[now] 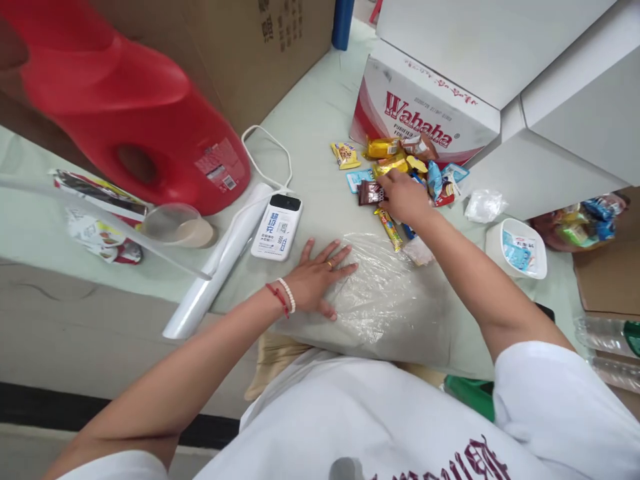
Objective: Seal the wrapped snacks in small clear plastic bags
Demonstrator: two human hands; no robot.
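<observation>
My left hand (317,277) lies flat with spread fingers on a clear plastic bag (385,313) along the table's near edge. A ring and two bracelets are on that arm. Over a pile of small wrapped snacks, my right hand (405,197) has its fingers curled down, with the right end of a dark brown snack packet (370,193) between finger and thumb. Gold packets (390,165) lie just beyond the fingers. A blue packet (360,179) and a yellow stick-shaped packet (389,229) are close by. My right fingertips are partly hidden.
Behind the snacks stands a Wahaha carton (420,110). At right are a white tub (517,248), a crumpled clear wrapper (485,205) and a bag of snacks (583,223). Leftward are a white power bank (277,227) with its cable, a white roll (217,267) and a big red jug (150,120).
</observation>
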